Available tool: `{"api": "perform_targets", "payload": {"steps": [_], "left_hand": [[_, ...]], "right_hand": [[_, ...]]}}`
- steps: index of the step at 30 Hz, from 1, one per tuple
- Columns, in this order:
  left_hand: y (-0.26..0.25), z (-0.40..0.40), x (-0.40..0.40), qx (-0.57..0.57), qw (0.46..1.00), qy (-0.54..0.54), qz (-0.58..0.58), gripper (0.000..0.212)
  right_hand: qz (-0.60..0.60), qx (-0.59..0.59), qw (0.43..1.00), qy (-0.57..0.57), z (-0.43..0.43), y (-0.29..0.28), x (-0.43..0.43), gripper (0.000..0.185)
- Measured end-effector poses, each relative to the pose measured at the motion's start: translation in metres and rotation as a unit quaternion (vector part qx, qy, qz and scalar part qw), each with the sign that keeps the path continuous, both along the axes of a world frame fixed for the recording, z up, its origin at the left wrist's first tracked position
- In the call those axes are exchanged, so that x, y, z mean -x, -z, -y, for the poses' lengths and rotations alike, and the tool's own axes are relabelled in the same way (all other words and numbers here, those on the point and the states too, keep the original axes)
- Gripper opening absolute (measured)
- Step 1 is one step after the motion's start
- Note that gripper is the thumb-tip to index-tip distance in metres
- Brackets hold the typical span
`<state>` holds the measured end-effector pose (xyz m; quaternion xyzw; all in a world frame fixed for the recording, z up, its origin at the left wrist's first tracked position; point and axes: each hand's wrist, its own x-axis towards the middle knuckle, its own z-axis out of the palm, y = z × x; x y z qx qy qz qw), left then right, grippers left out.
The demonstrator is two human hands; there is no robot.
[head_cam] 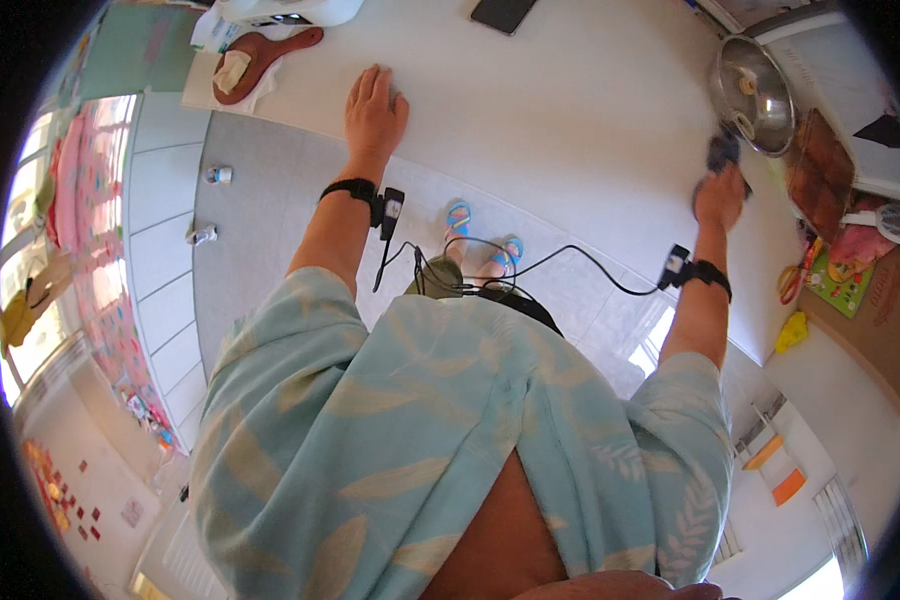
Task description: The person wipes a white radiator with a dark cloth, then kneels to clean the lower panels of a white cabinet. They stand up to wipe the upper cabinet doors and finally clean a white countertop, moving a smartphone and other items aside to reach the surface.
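Observation:
My left hand rests palm down on the white countertop, its thumb spread from the fingers, and I see nothing held in it. Over at the right, my right hand presses on a dark cloth, which shows beyond the fingers and at both sides of the hand. Hand and cloth are slightly blurred. Just past the cloth is a shiny metal bowl with a rounded rim; whether they touch, I cannot tell. Each wrist wears a black strap with a small cabled device.
At the back left, a wooden paddle board carries a crumpled pale cloth. A dark phone lies at the far edge. Right of the bowl are a brown wooden board, orange-handled scissors and a cardboard box. Black cables hang between my wrists.

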<state>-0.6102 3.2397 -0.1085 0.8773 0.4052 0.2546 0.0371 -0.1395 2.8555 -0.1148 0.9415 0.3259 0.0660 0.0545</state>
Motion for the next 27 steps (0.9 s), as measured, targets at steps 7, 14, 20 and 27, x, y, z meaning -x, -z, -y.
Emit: {"api": "perform_targets", "payload": {"steps": [7, 14, 20, 27], "left_hand": [[-0.001, 0.001, 0.007, -0.016, 1.0, -0.006, 0.002, 0.042], [0.012, -0.006, 0.012, 0.019, 0.999, -0.045, 0.015, 0.039], [-0.008, 0.003, 0.01, 0.002, 0.999, -0.036, 0.026, 0.041], [0.0, 0.008, 0.012, 0.02, 0.998, -0.03, 0.048, 0.042]], "right_hand": [[-0.011, -0.045, 0.984, 0.172, 0.131, -0.002, 0.046, 0.052], [-0.001, -0.047, 0.999, 0.0, 0.098, -0.011, 0.157, 0.058], [-0.09, 0.048, 0.965, -0.24, -0.011, -0.041, 0.251, 0.065], [-0.091, 0.049, 0.889, -0.447, -0.096, -0.046, 0.291, 0.08]]}}
